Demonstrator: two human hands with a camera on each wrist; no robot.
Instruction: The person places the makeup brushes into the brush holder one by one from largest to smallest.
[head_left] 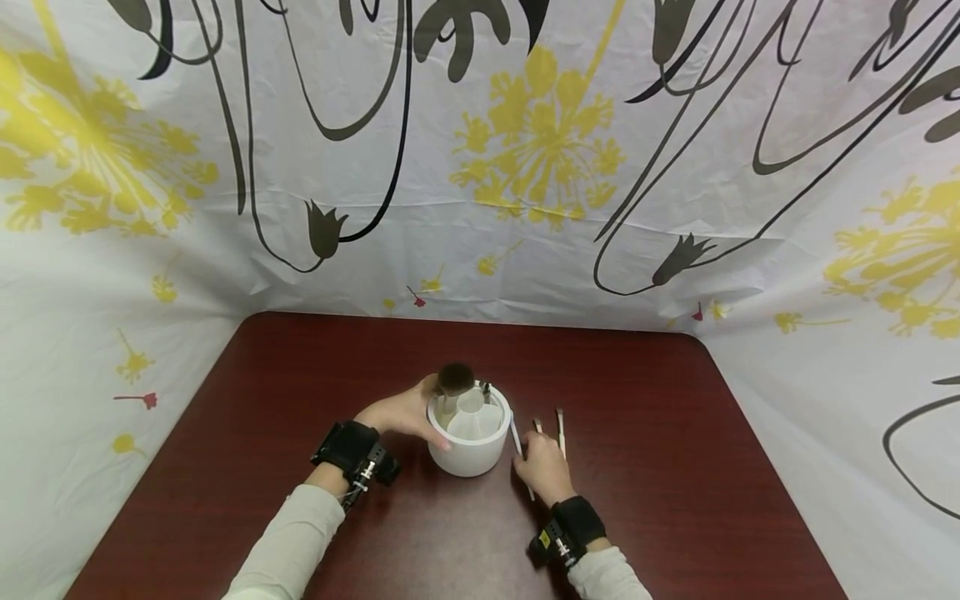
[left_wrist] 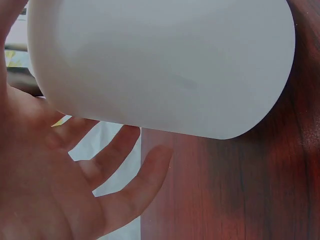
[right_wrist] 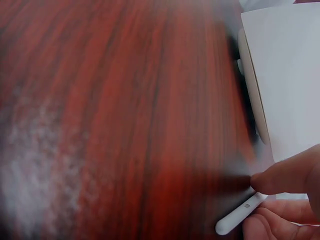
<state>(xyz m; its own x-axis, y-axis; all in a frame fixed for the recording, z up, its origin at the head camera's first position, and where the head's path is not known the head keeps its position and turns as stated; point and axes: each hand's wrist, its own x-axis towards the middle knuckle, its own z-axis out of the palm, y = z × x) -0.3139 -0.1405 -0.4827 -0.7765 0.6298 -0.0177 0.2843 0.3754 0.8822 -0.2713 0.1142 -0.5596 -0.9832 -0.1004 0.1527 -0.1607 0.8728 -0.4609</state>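
A round white brush holder [head_left: 467,458] with inner dividers stands on the table, a large dark-bristled makeup brush [head_left: 455,379] upright in it. My left hand [head_left: 401,414] grips the holder from its left side, thumb across the front and fingers round the back. In the left wrist view the holder's smooth side [left_wrist: 165,75] fills the top, the spread fingers curving beside it. To the right of the holder, my right hand [head_left: 546,468] pinches a slim white-handled makeup brush [right_wrist: 240,216] between thumb and fingertips, low over the table. The pinching fingers hide its other end.
Another makeup brush [head_left: 561,429] lies just beyond the right hand, and a brush tip [head_left: 537,425] shows beside it. The dark red wooden table [head_left: 675,500] spreads around them. A white cloth with yellow and grey flowers [head_left: 420,183] hangs behind its back edge.
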